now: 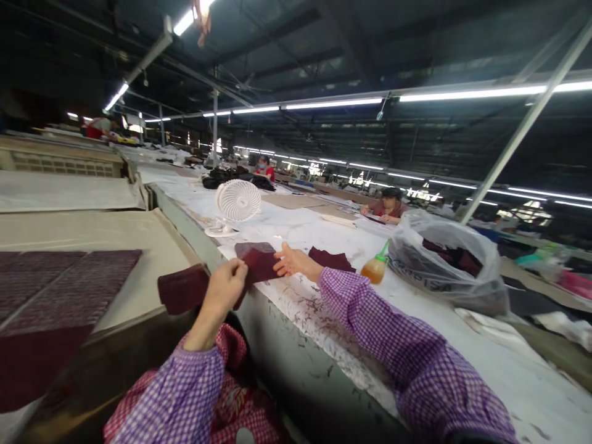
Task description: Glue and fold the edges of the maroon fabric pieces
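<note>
My left hand (pixel 226 285) is closed on a dark maroon fabric piece (pixel 185 288), held in the air over the gap between two tables. My right hand (pixel 290 261) grips the other end of the same maroon fabric at the edge of the white table (pixel 462 364), fingers pinched on the cloth. A small stack of maroon pieces (pixel 254 249) lies just beyond my hands, and another maroon piece (pixel 331 259) lies to the right of my right hand. Both my sleeves are purple checked.
A white desk fan (pixel 235 203) stands on the white table. An orange-liquid bottle (pixel 375 268) and a clear plastic bag (pixel 446 262) holding maroon pieces sit right. Maroon sheets (pixel 60 283) cover the left table. People work further back.
</note>
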The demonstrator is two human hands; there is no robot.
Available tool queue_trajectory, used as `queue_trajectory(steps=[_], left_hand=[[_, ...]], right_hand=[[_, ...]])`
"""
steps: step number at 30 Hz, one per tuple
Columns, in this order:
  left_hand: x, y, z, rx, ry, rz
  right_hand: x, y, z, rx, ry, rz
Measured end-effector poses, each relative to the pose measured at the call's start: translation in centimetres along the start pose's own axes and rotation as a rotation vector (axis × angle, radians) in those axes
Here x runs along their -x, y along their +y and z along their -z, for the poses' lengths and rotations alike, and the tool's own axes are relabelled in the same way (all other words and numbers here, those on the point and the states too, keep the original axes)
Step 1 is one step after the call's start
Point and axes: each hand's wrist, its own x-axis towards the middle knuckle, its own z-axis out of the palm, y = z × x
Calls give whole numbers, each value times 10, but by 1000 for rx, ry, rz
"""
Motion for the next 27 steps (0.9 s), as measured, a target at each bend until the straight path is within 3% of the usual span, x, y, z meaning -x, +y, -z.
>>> queue_trajectory(steps=[2,5,10,13,16,21,27], left_hand=[[16,8,-22,-170,-220,-119],[41,26,-47,-322,-361,-226],[64,47,-55,-266,-571,-311],[54,45,-53,-267,-489,-345],[36,38,-59,-420,-376,-407],[19,30,-87,-496,-562,-329],[15,27,-106,-527,-449,-204]], right_hand=[[23,-1,7,-278,-108,-114],[56,1,13,-635,-173,-268],[88,18,12,-558,-14,-181],[99,29,13,-484,65,-114],[106,36,14,-428,116,-86],[112,46,10,-280,188,-112],[110,60,13,-285,127,-80]])
